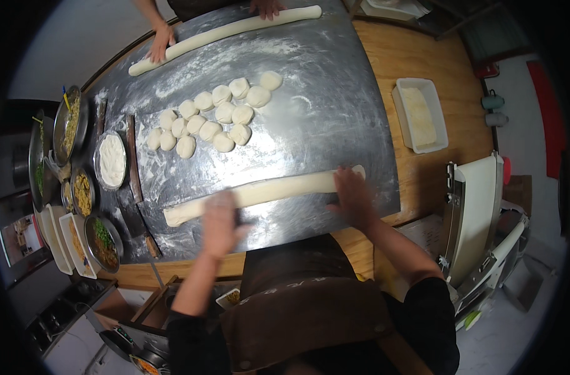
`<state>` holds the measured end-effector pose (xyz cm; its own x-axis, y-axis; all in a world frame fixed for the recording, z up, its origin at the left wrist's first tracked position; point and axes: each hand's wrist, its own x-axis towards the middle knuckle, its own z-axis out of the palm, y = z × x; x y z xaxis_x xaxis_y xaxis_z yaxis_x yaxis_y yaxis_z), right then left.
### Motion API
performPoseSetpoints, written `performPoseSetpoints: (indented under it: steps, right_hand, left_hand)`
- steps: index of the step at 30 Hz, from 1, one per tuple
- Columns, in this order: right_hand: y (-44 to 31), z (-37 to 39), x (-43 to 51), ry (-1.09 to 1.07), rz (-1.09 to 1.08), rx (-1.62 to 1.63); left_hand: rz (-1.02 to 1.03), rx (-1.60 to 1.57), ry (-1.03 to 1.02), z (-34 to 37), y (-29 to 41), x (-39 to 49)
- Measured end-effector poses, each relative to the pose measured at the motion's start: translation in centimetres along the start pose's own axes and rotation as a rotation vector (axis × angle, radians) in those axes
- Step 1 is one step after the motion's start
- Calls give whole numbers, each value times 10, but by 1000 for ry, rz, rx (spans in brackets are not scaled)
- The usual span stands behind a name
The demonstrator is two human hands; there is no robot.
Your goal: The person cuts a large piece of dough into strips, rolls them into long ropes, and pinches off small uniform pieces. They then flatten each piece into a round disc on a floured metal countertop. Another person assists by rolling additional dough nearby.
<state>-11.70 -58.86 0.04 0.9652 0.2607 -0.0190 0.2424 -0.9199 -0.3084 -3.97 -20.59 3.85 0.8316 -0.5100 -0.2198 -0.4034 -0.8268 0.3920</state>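
A long roll of dough (pixel 280 190) lies on the floured metal worktop near its front edge. My left hand (pixel 220 220), blurred, rests over the roll left of its middle. Near the roll's right end, my right hand (pixel 353 194) lies on top of it. Neither hand's fingers close around the dough. Beyond the roll sits a group of round dough pieces (pixel 210 131). Across the table, another person's two hands touch a second long dough roll (pixel 228 35).
At left stand a bowl of flour (pixel 112 160), rolling pins (pixel 134 159), a cleaver (pixel 132 220) and bowls of fillings (pixel 103 243). To the right are a white tub of dough (pixel 420 115) and a machine with a white belt (pixel 479 206).
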Motion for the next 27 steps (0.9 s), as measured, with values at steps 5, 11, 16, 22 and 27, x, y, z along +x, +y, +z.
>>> performPoseSetpoints:
  steps: [5, 11, 16, 22, 27]
  right_hand:
    - [21, 10, 25, 97, -88, 17]
    - [78, -10, 61, 51, -168, 60]
    - [133, -39, 17, -259, -8, -28]
    - [127, -23, -21, -107, 5, -76]
    - [22, -38, -13, -11, 234, 18]
  left_hand:
    - [163, 174, 202, 74, 63, 72]
    - [344, 50, 221, 46, 22, 123]
    - [267, 165, 139, 9, -9, 71]
    - [114, 3, 35, 14, -3, 47]
    - [37, -26, 61, 23, 70, 26]
